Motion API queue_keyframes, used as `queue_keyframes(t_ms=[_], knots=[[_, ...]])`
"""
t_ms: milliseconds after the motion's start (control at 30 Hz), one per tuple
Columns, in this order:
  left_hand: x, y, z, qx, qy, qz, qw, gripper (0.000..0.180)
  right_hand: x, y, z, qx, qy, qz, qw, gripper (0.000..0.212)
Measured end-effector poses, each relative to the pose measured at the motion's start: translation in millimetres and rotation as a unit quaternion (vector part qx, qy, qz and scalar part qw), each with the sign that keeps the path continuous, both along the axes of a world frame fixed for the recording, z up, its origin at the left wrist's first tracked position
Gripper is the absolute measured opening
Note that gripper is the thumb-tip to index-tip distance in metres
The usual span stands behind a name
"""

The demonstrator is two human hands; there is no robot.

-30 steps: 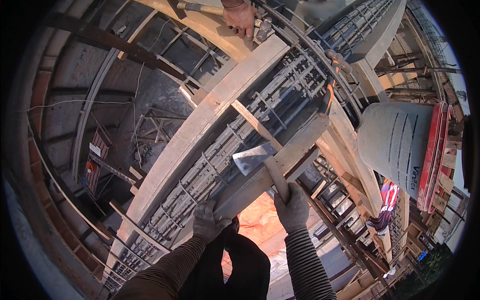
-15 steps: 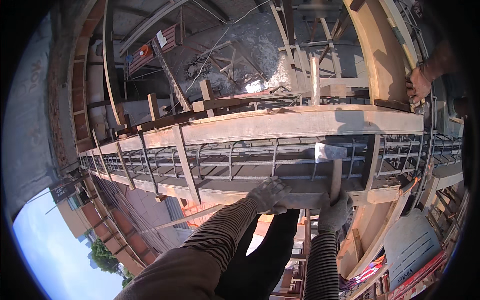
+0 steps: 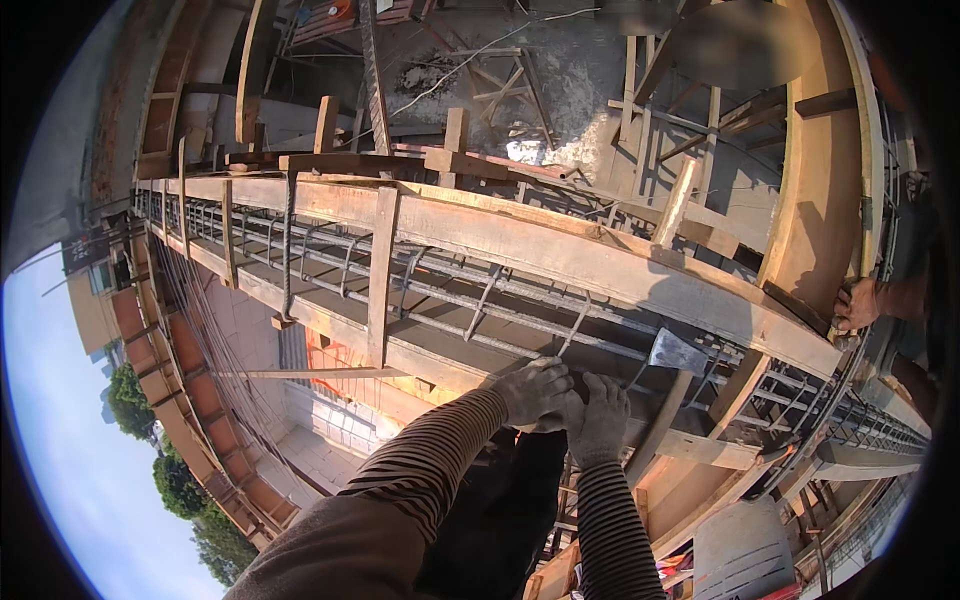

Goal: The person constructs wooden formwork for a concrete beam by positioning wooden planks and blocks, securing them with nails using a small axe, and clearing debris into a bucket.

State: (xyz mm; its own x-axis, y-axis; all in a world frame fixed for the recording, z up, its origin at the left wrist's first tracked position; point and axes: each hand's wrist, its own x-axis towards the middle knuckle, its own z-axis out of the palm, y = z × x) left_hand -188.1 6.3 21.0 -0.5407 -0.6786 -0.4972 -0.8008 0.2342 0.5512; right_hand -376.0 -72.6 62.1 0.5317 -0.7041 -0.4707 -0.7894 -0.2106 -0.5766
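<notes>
Both my hands wear pale work gloves and meet at the near form board (image 3: 435,368). My left hand (image 3: 537,392) rests on its top edge, fingers bent and closed. Beside it, almost touching, is my right hand (image 3: 600,412), also with curled fingers. Anything small between them is hidden. Just right of my right hand, a hatchet (image 3: 677,352) with a broad flat metal head leans, handle down, across the near board, with no hand on it. Behind my hands runs a rebar cage (image 3: 480,300) inside the trough between the near board and the far form board (image 3: 560,255).
Wooden crosspieces, one a batten (image 3: 382,270), bridge the trough. At the far right another person's hand (image 3: 857,304) holds the end of a form panel (image 3: 815,190). Timber props (image 3: 500,90) stand on a lower level beyond. Below left there is a deep drop beside brick-coloured panels (image 3: 205,385).
My right hand has let go of the hatchet handle and moved left to my left hand. The hatchet stays leaning. The view has tilted, so the trough now slopes down to the right.
</notes>
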Motion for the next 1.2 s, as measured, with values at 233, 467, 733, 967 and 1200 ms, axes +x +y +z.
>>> queue_keyframes(t_ms=[233, 467, 733, 967, 1200], knots=[[13.1, -3.1, 16.7, -0.045, 0.038, 0.0, 0.998, 0.043, 3.3, 17.7, -15.1, 0.024, 0.003, 0.038, 0.999, 0.053], [68.7, 26.3, 9.1, -0.354, 0.045, 0.407, 0.841, 0.032, 10.0, 25.2, -17.3, -0.02, 0.038, 0.035, 0.998, 0.041], [469.9, 183.6, -23.8, -0.015, -0.461, 0.73, 0.505, 0.112, 11.4, 13.3, -14.0, 0.049, 0.092, 0.037, 0.994, 0.049], [515.1, 194.5, -26.6, -0.023, -0.406, 0.681, 0.609, 0.093, 12.6, 14.8, -13.3, 0.078, 0.116, 0.003, 0.99, 0.052], [290.9, 130.6, 109.8, -0.068, -0.169, 0.564, 0.805, 0.052, 23.2, 32.5, -10.2, -0.025, 0.068, -0.087, 0.994, 0.047]])
